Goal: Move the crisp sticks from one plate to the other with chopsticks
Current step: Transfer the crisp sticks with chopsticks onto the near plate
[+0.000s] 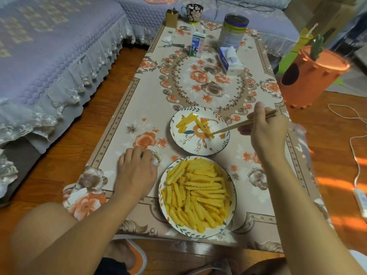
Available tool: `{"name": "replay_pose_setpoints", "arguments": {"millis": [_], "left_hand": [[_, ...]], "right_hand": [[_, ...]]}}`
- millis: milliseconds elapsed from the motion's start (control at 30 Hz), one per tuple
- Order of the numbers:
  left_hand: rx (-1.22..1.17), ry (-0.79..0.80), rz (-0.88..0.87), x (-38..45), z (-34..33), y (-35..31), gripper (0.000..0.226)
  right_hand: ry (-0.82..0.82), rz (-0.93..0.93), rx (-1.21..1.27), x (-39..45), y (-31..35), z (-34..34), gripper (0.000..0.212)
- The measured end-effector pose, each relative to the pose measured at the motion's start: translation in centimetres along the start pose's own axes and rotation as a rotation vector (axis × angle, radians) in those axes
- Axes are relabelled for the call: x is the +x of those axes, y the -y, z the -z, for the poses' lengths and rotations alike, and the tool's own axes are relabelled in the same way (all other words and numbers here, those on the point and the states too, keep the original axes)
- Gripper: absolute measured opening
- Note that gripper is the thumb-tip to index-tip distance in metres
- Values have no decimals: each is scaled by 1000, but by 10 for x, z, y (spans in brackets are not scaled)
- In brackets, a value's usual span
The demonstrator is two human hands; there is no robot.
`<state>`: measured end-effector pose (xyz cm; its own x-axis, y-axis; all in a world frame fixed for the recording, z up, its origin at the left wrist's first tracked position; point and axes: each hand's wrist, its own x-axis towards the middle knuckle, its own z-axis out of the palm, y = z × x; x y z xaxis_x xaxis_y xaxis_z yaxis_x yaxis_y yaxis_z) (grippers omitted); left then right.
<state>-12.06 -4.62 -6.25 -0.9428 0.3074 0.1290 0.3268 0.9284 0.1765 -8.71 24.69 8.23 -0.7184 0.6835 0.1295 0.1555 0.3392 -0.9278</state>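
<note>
The near plate (234,192) is heaped with yellow crinkled crisp sticks (198,193). Beyond it, the far plate (219,144) holds several crisp sticks (186,120) on its left half. My right hand (266,130) grips a pair of wooden chopsticks (236,126); their tips reach into the far plate and touch a crisp stick (211,135) near its middle. My left hand (137,167) rests on the tablecloth to the left of the near plate, fingers curled down on the cloth, holding nothing.
On the floral tablecloth (127,108) farther back stand a milk carton (197,45), a tissue pack (231,60), a tin can (234,30), a mug (194,11) and keys (171,44). A sofa (49,56) lies left, an orange bin (311,74) right.
</note>
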Motion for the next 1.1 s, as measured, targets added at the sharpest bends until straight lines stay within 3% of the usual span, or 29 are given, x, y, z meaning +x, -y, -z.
{"name": "replay_pose_setpoints", "arguments": {"millis": [100,200,300,467,800,1100], "left_hand": [[3,1,-3,0,1,0,39],[12,3,0,0,0,-2,39],[9,2,1,-1,0,-1,40],[3,-1,-2,-2,1,-2,40],[10,-3,-5,-1,-2,0,34],[20,-7,-10,0,-4,1,23]], "right_hand": [[59,-79,128,-11,26,28,45],[268,-130,256,-39,56,52,45],[476,-160,201,-77,63,52,48],[640,-111,77,-112,45,39,49],[713,-2,56,-115,50,42,38],[649,5,79,-110,52,50,37]]}}
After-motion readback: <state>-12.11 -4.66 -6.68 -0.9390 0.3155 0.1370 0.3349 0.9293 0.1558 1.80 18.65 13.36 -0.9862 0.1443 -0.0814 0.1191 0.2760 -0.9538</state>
